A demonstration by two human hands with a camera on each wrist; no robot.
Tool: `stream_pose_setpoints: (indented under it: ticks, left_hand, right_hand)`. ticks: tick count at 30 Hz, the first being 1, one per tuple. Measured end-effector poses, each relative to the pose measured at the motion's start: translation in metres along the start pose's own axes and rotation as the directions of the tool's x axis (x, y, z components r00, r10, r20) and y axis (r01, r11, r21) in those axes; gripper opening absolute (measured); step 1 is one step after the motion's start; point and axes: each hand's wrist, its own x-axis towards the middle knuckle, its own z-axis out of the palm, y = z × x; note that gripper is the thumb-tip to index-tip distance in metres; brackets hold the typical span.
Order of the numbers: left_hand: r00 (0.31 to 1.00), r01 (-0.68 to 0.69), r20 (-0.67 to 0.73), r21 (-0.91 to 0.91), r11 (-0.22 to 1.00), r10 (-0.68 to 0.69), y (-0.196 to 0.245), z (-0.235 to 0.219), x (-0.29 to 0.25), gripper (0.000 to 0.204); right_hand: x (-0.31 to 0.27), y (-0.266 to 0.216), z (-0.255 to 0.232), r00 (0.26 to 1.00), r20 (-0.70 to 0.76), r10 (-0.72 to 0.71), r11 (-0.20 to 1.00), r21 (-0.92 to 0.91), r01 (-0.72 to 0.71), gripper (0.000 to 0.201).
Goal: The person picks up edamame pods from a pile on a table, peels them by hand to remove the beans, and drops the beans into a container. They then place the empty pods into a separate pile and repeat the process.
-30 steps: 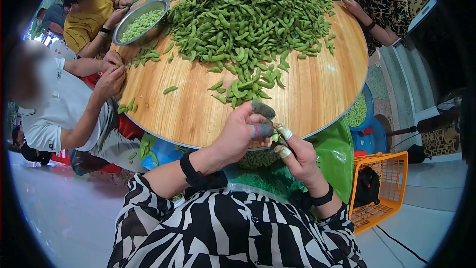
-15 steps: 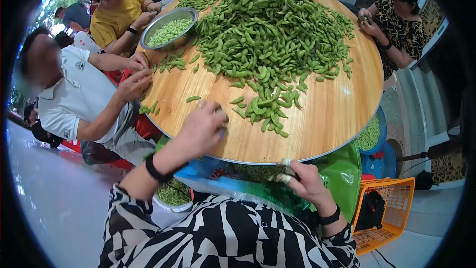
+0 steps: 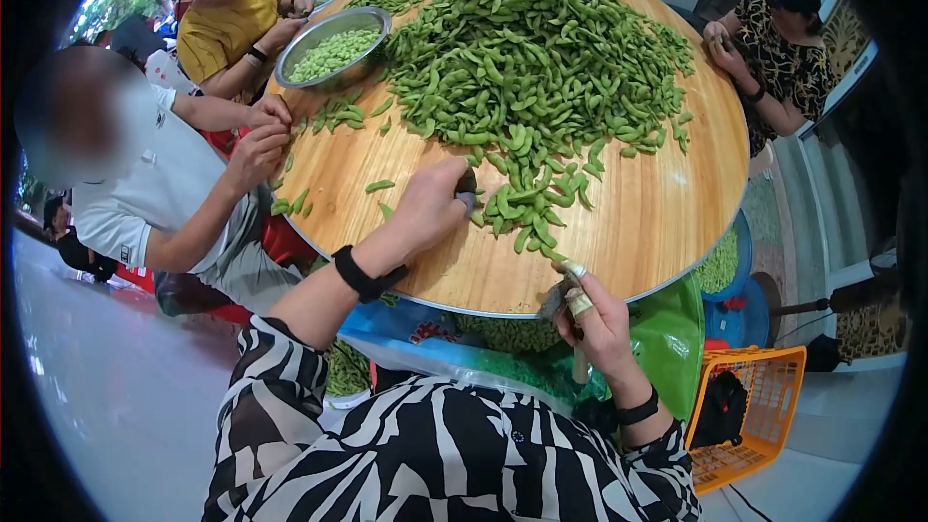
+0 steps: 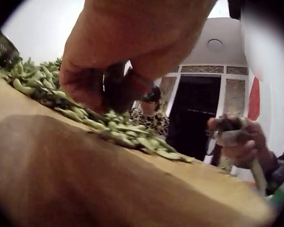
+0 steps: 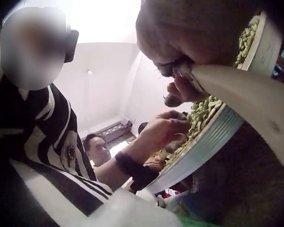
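Smooth wooden table (image 3: 648, 222), shiny metal bowl (image 3: 333, 22), pods (image 3: 532, 58) (rather matt)

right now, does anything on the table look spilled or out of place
Nothing looks plainly spilled or damaged. The only slight oddity: a couple of stray pods on the table beside the left hand, lying apart from the main heap.

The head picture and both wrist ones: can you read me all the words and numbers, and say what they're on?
None can be read, only marks:
Sleeve badge on the white shirt: too small to read.
Chest mark on the same shirt: too blurred.
Red print on the blue plastic below the table edge: too blurred.
Both wrist views: nothing readable.
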Motion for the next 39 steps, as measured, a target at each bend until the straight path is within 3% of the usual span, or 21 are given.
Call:
stream_pose_setpoints:
  ticks: [2,3,5,6,9,19,21,27,31,33,34,36,37,39]
  left_hand:
    - [0.990,0.132,0.021,-0.429,0.894,-0.136,0.022,-0.008,-0.010,0.015]
    - [0.992,0.127,0.038,-0.432,0.893,-0.123,0.034,-0.010,-0.014,0.015]
    - [0.954,0.299,0.236,-0.817,0.493,-0.187,0.059,-0.009,-0.023,0.018]
    - [0.953,0.302,0.248,-0.820,0.487,-0.173,0.069,-0.006,-0.026,0.018]
    - [0.952,0.306,0.293,-0.916,0.261,-0.086,0.089,0.009,-0.034,0.024]
    - [0.958,0.284,0.282,-0.925,0.252,-0.045,0.096,0.019,-0.040,0.020]
    - [0.950,0.298,0.312,-0.907,0.299,0.000,0.091,0.019,-0.041,0.030]
    - [0.953,0.291,0.302,-0.923,0.253,0.007,0.093,0.020,-0.040,0.031]
    - [0.961,0.258,0.275,-0.926,0.277,0.022,0.089,0.025,-0.041,0.032]
    - [0.952,0.296,0.303,-0.948,0.121,0.049,0.088,0.025,-0.039,0.031]
    - [0.952,0.295,0.302,-0.948,0.120,0.048,0.088,0.025,-0.039,0.031]
    - [0.849,0.525,0.520,-0.815,-0.248,0.088,0.087,0.025,-0.039,0.031]
    - [0.850,0.523,0.520,-0.815,-0.249,0.086,0.084,0.026,-0.038,0.031]
    - [0.807,0.588,0.548,-0.782,-0.209,0.218,0.076,0.030,-0.036,0.026]
  right_hand:
    - [0.004,-0.001,0.002,0.999,-0.041,-0.024,0.998,0.054,0.026,0.041]
    - [0.005,-0.003,0.005,0.999,-0.054,-0.005,0.993,0.114,0.011,0.041]
    - [0.006,-0.006,0.008,0.998,-0.055,0.024,0.973,0.232,-0.011,0.042]
    - [0.007,-0.008,0.008,0.997,-0.073,0.030,0.973,0.229,-0.013,0.042]
    - [0.006,-0.012,0.011,0.999,-0.046,-0.003,0.952,0.305,0.017,0.043]
    - [-0.002,-0.001,0.006,0.999,-0.004,-0.036,0.913,0.405,0.035,0.042]
    - [-0.003,-0.003,0.008,1.000,-0.019,-0.013,0.895,0.446,0.020,0.041]
    - [-0.006,-0.009,0.008,0.995,-0.099,0.017,0.932,0.362,0.020,0.041]
    - [-0.008,-0.004,0.004,0.997,-0.069,-0.019,0.931,0.361,0.043,0.038]
    - [-0.008,-0.007,0.003,0.999,-0.048,-0.003,0.916,0.400,0.022,0.037]
    - [-0.008,-0.007,0.003,0.999,-0.047,-0.002,0.917,0.399,0.021,0.037]
    - [-0.008,-0.007,0.003,0.999,-0.036,0.023,0.889,0.458,-0.004,0.037]
    - [-0.008,-0.006,0.003,0.999,-0.035,0.024,0.889,0.457,-0.005,0.037]
    - [-0.007,-0.002,0.000,0.999,0.014,0.049,0.817,0.575,-0.048,0.037]
